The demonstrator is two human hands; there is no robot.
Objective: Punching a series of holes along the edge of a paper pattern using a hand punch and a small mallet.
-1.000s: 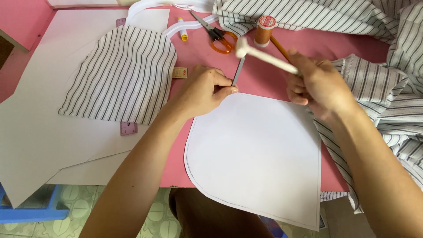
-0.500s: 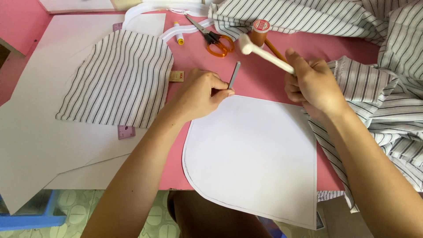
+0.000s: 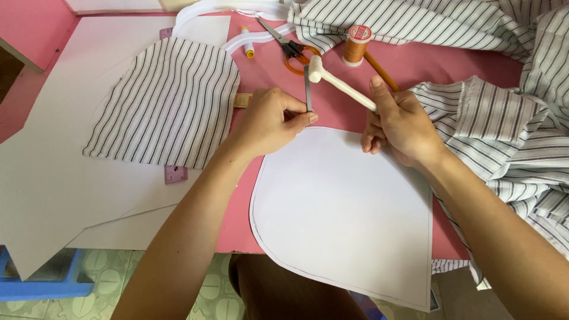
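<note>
The left hand (image 3: 269, 121) pinches a thin metal punch (image 3: 307, 89) upright at the top edge of the white paper (image 3: 344, 207), the right hand (image 3: 398, 124) grips a small white hammer (image 3: 341, 86), and a crooked hit could smack the fingers.

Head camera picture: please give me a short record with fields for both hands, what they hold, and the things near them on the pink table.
left hand: pinches a thin grey metal rod, upright, at the top edge of the white rounded paper pattern
right hand: grips a small white hammer, its head beside the rod's top
table: pink table
left of hands: striped fabric piece on white paper
behind: orange-handled scissors, orange thread spool
right: loose striped cloth
</note>
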